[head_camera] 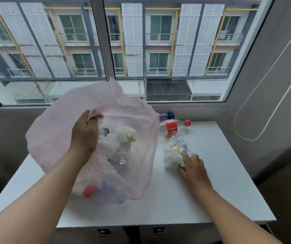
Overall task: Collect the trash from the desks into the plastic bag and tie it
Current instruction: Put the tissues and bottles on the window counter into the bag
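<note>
White lettering on the red bottle label (172, 129) — too blurred for reading.

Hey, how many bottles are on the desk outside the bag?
2. A red-capped bottle lies right of the pink bag; a blue-capped bottle lies just beyond it, partly hidden by the bag. Others may be hidden.
</note>
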A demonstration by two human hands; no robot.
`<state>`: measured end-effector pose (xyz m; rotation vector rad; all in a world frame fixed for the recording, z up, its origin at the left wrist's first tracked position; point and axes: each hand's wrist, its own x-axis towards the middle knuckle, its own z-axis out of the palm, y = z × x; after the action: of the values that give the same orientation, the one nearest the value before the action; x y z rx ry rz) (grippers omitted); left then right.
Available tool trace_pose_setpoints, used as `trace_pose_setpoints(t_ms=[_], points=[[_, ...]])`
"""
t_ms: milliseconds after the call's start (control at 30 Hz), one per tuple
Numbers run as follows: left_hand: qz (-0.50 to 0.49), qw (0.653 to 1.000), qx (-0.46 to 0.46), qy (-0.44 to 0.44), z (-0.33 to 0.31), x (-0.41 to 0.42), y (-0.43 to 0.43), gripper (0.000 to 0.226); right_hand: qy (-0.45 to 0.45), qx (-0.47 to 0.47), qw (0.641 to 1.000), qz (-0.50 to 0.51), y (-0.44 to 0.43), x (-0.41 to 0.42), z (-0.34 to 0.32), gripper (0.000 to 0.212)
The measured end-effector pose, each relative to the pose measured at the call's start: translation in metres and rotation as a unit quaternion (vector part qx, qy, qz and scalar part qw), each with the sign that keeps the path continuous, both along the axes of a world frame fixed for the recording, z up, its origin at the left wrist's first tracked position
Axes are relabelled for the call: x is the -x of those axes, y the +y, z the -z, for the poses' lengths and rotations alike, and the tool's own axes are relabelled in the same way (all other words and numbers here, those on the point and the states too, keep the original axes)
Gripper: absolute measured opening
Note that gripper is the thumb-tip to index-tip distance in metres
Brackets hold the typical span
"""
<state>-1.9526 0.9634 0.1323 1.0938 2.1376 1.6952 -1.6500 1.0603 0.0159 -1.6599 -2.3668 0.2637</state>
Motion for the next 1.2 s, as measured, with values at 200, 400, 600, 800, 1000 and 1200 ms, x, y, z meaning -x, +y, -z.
trace_pose_setpoints(t_ms=[200, 400, 600, 800, 1000, 1200], points=[[-0.072, 0.997, 0.02, 0.022, -0.022, 0.008, -0.029, 0.026, 0.291, -0.078, 0.934, -0.189, 0.004, 0.063, -0.097, 0.031], [-0.116, 0.993, 0.015, 0.018, -0.042, 0.005, -0.059, 0.028, 0.243, -0.131, 0.87, -0.408, -0.052, 0.147, -0.133, 0.022], [-0.109, 0.994, 0.014, 0.007, -0.044, 0.008, -0.067, 0.03, 0.102, -0.145, 0.892, -0.415, -0.048, 0.188, -0.122, 0.028], [-0.034, 0.997, 0.039, 0.064, -0.044, 0.019, -0.045, 0.035, -0.073, -0.039, 0.915, -0.396, -0.032, 0.176, -0.108, 0.097], [-0.002, 0.997, 0.021, 0.077, -0.029, 0.02, -0.003, 0.035, 0.122, -0.246, 0.923, -0.269, -0.008, 0.109, -0.111, 0.06], [-0.023, 0.995, 0.047, 0.085, -0.016, 0.031, 0.003, 0.033, 0.121, -0.107, 0.987, 0.023, 0.036, 0.04, -0.059, 0.071]])
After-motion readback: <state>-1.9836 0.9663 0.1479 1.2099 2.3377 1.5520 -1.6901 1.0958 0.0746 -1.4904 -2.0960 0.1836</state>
